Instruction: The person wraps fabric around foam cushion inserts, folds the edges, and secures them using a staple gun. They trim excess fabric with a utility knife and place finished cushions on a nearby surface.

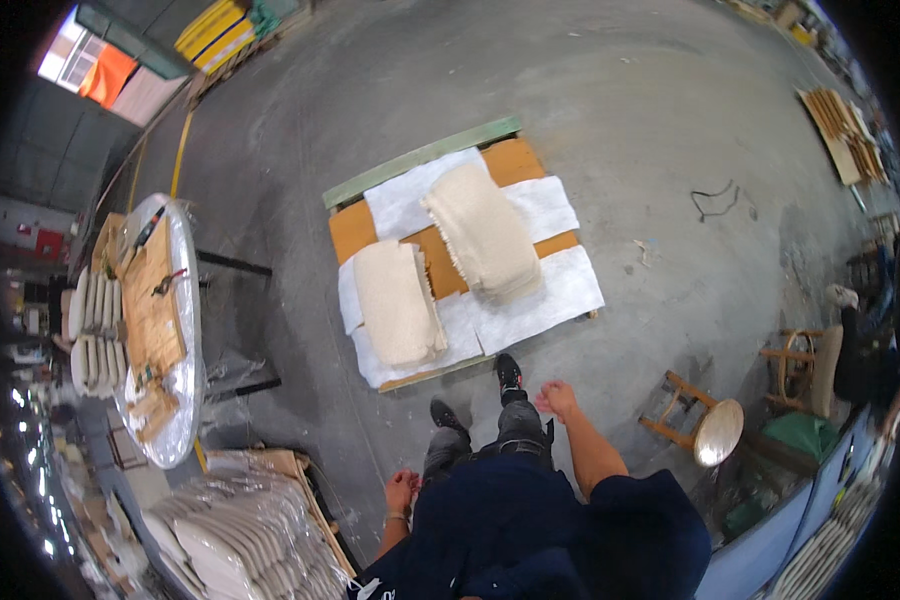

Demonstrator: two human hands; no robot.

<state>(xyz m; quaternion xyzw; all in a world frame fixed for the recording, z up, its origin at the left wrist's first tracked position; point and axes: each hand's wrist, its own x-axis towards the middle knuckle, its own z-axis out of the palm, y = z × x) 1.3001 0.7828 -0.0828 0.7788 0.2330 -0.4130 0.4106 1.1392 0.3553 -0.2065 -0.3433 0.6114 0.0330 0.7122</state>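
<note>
Fingers (544,403) on both sides loosely bent and released, nothing visible in them — left hand (402,490) low by the thigh, right hand (560,398) out ahead of the hip. Plastic-wrapped pale pads (240,535) stacked left of the left hand; round-seated wooden stool (718,432) off to the right. Ahead of the shoes (508,372), a low pallet (425,165) carries brown board (515,160) partly covered by white sheets (550,285). On top — two separate cream cloth piles: left pile (398,300) nearer, right pile (482,235) farther, both slanted.
</note>
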